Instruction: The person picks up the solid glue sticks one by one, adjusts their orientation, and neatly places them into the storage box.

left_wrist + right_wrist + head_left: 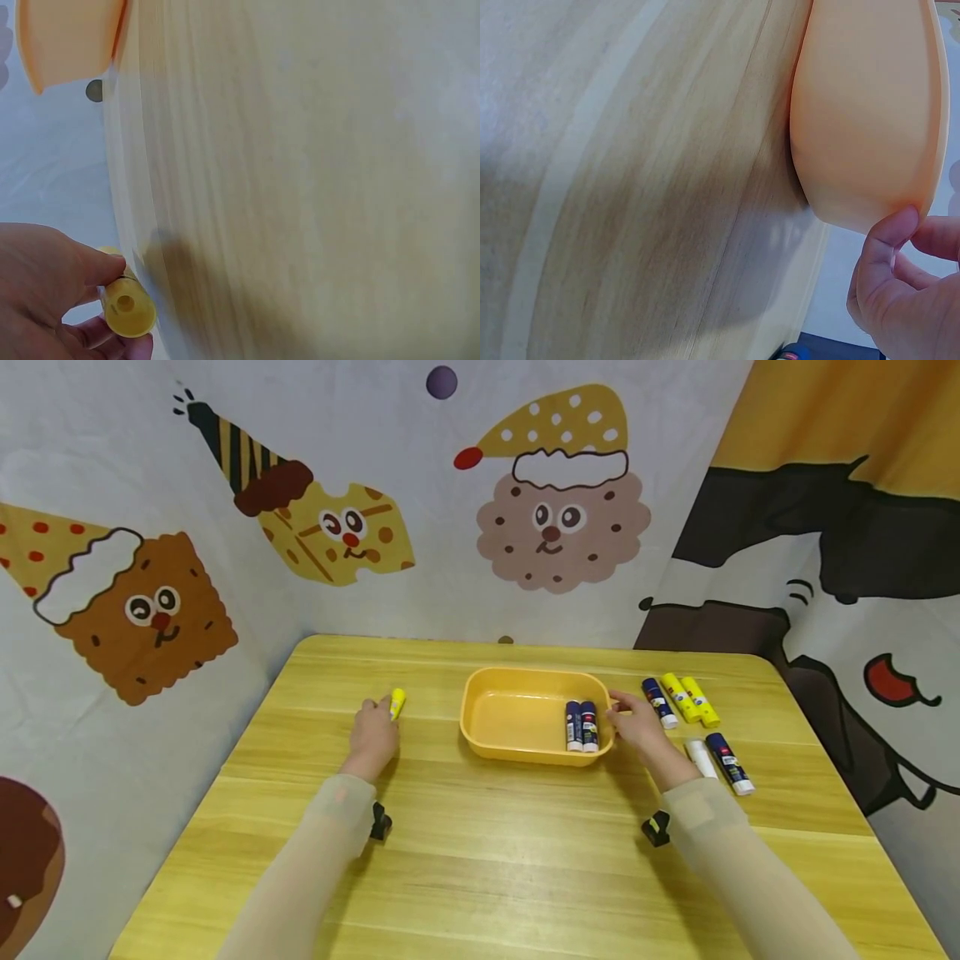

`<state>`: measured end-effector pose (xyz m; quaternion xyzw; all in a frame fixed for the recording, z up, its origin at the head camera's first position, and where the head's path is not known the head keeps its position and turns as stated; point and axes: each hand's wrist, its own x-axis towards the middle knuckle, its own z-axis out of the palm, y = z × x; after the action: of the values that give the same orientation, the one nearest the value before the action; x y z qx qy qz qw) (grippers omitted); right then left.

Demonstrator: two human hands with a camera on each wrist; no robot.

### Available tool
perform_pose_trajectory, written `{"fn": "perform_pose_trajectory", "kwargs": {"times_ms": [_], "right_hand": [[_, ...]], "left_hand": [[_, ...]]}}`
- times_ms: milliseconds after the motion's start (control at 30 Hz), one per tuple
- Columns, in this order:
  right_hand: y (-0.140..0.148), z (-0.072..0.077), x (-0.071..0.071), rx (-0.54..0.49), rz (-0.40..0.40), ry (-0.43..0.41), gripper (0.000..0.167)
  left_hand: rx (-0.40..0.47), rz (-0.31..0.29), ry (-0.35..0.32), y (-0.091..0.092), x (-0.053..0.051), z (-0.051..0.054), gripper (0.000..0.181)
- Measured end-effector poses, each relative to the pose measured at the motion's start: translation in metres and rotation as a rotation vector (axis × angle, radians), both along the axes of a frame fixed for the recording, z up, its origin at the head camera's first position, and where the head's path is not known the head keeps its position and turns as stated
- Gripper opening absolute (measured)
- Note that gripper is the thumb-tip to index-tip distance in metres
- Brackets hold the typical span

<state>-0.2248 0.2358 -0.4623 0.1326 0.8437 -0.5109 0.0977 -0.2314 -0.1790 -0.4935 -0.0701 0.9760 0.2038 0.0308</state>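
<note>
In the head view my left hand (pixel 375 735) holds a yellow glue stick (pixel 397 702) at the left of the table. The left wrist view shows the glue stick's hollow round end (pixel 129 309) between thumb and fingers. My right hand (pixel 641 727) pinches the right end of a yellow-orange plastic tray (pixel 502 718). Thumb and finger clasp its rim in the right wrist view, where the tray wall (pixel 866 127) hides the inside. Two navy glue sticks, one left (pixel 573 727) and one right (pixel 589 727), lie side by side inside the tray's right end.
Right of the tray lie a navy glue stick (pixel 659 702), two yellow ones (pixel 680 697), a white stick (pixel 701 757) partly behind the right forearm, and another navy one (pixel 730 764). The wooden table (pixel 495 860) meets a cartoon-printed cloth (pixel 442 527) behind.
</note>
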Motion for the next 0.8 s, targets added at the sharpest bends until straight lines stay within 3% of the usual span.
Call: {"fn": "perform_pose_trajectory", "kwargs": {"times_ms": [333,800], "right_hand": [[0.001,-0.001,0.001,0.003,-0.001,0.002,0.048],[0.001,-0.001,0.0,-0.006,-0.002,0.008,0.048]], "left_hand": [[0.039,-0.015,0.079,0.008,-0.003,0.005,0.053],[0.137,-0.049,0.121,0.032,-0.003,0.025,0.057]]}}
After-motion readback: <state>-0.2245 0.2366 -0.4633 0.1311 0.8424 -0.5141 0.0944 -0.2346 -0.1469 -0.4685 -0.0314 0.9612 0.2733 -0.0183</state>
